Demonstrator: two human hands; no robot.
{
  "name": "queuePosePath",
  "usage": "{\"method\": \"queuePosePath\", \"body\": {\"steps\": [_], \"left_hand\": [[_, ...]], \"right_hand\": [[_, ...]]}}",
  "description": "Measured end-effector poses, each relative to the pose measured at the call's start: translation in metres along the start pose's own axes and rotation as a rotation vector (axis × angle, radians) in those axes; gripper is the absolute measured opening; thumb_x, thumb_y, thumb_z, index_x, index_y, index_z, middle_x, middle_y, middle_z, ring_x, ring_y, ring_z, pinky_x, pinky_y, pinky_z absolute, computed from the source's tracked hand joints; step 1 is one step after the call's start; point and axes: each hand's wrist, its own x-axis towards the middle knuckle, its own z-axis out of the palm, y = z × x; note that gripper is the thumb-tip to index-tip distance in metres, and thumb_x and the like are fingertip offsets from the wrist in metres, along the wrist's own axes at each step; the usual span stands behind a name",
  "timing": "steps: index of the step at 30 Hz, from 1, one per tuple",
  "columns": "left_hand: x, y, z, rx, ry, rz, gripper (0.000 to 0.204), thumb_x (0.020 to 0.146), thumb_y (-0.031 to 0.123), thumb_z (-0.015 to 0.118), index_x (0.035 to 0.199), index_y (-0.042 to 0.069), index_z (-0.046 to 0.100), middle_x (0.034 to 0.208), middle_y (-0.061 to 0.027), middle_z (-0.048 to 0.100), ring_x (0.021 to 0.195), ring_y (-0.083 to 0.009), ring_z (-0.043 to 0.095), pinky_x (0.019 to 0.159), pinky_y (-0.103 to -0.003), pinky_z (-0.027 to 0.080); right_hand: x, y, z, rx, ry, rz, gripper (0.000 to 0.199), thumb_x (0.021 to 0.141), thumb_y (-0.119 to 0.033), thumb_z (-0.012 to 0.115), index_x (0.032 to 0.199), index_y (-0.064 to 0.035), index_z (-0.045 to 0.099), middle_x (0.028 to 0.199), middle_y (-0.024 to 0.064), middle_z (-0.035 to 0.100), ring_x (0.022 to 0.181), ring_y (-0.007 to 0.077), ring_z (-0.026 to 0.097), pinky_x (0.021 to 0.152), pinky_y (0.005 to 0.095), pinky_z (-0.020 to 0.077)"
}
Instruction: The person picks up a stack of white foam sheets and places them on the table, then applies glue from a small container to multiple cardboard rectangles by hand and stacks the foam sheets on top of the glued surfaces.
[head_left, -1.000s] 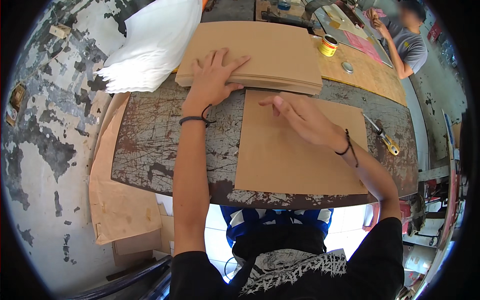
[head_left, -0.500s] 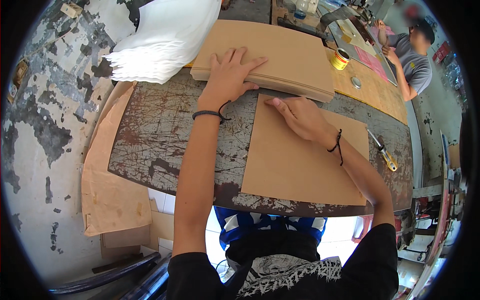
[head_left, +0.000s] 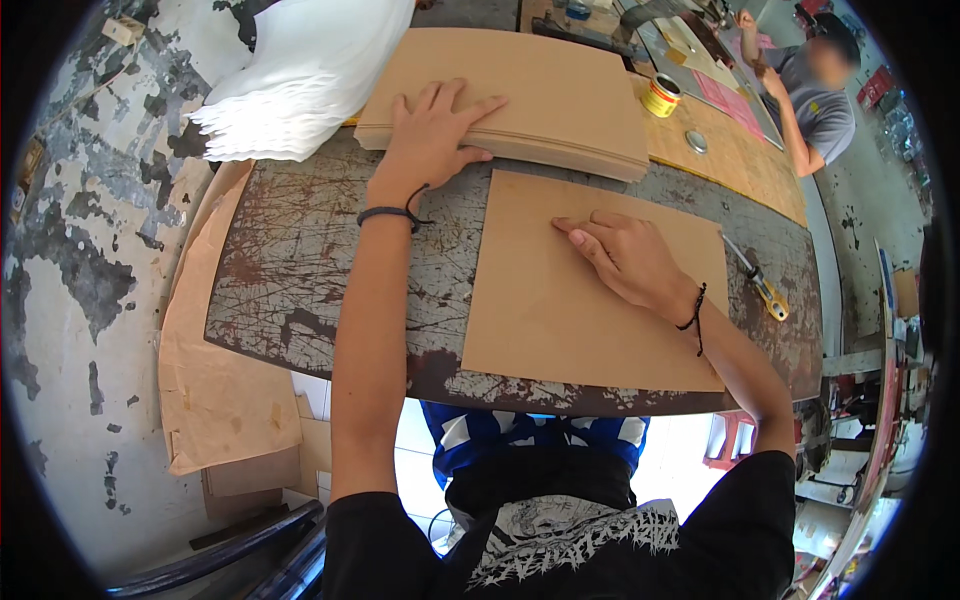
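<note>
My left hand [head_left: 428, 140] lies with fingers spread on the near left part of a thick stack of brown cardboard sheets [head_left: 560, 90], its thumb by the near edge. In front of the stack, a single brown cardboard sheet [head_left: 560, 310] rests flat on the worn table. On its upper middle part sits my right hand [head_left: 630, 262], index finger reaching out and the others loosely bent, with nothing held. A screwdriver-like tool with a yellow handle [head_left: 770, 300] lies right of the sheet.
White thin sheets [head_left: 300, 85] hang in a pile at the far left. An open yellow tin [head_left: 661, 96] and a round lid [head_left: 696, 142] stand on a wooden board [head_left: 740, 170]. Another person [head_left: 815, 100] is at the far right. Brown paper [head_left: 215, 390] drapes beside the table's left edge.
My right hand has slid from the sheet's top left corner inward across the sheet, toward the right and nearer me. My left hand stays on the stack. The view has shifted slightly.
</note>
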Motion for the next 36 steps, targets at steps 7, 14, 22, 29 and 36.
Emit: {"method": "queuePosePath", "body": {"steps": [7, 14, 22, 29, 36], "left_hand": [[0.001, -0.004, 0.003, 0.016, -0.011, 0.034, 0.072, 0.086, 0.043, 0.075, 0.152, 0.044, 0.045, 0.156, -0.0118, 0.041, 0.145, -0.0322, 0.036, 0.114, -0.069, 0.025], [0.001, 0.003, -0.001, 0.096, -0.039, 0.027, 0.078, 0.082, 0.065, 0.069, 0.153, 0.043, 0.043, 0.158, -0.014, 0.038, 0.147, -0.0349, 0.034, 0.114, -0.07, 0.022], [0.001, 0.007, -0.004, 0.128, -0.11, -0.019, 0.079, 0.086, 0.069, 0.063, 0.156, 0.04, 0.04, 0.165, -0.0151, 0.031, 0.152, -0.0373, 0.026, 0.116, -0.068, 0.02], [0.004, 0.01, -0.005, 0.13, -0.124, -0.03, 0.08, 0.088, 0.068, 0.062, 0.157, 0.037, 0.039, 0.164, -0.0155, 0.031, 0.152, -0.036, 0.026, 0.117, -0.066, 0.018], [0.003, 0.011, -0.006, 0.068, -0.101, -0.059, 0.08, 0.086, 0.072, 0.061, 0.153, 0.031, 0.047, 0.163, -0.0179, 0.034, 0.151, -0.041, 0.026, 0.117, -0.069, 0.014]], "right_hand": [[-0.035, 0.0, -0.013, -0.082, -0.034, 0.052, 0.037, 0.106, -0.036, 0.049, 0.123, -0.0125, 0.072, 0.086, 0.0114, 0.063, 0.081, 0.0309, 0.065, 0.074, 0.0445, 0.0529], [-0.089, 0.006, -0.026, -0.26, 0.04, -0.036, 0.03, 0.102, -0.04, 0.055, 0.113, -0.0184, 0.074, 0.085, 0.0059, 0.059, 0.083, 0.0256, 0.063, 0.075, 0.0409, 0.0529], [-0.141, 0.015, -0.048, -0.342, -0.01, -0.054, 0.026, 0.099, -0.044, 0.059, 0.101, -0.0193, 0.068, 0.089, 0.0036, 0.056, 0.086, 0.0229, 0.06, 0.076, 0.0391, 0.0515], [-0.177, 0.023, -0.063, -0.329, 0.012, -0.11, 0.026, 0.09, -0.042, 0.07, 0.096, -0.0179, 0.063, 0.093, 0.0029, 0.054, 0.084, 0.0237, 0.059, 0.069, 0.0392, 0.0506], [-0.213, 0.028, -0.071, -0.343, -0.049, -0.017, 0.028, 0.093, -0.046, 0.066, 0.096, -0.0188, 0.061, 0.097, 0.0019, 0.056, 0.092, 0.0222, 0.06, 0.072, 0.0389, 0.0532]]}}
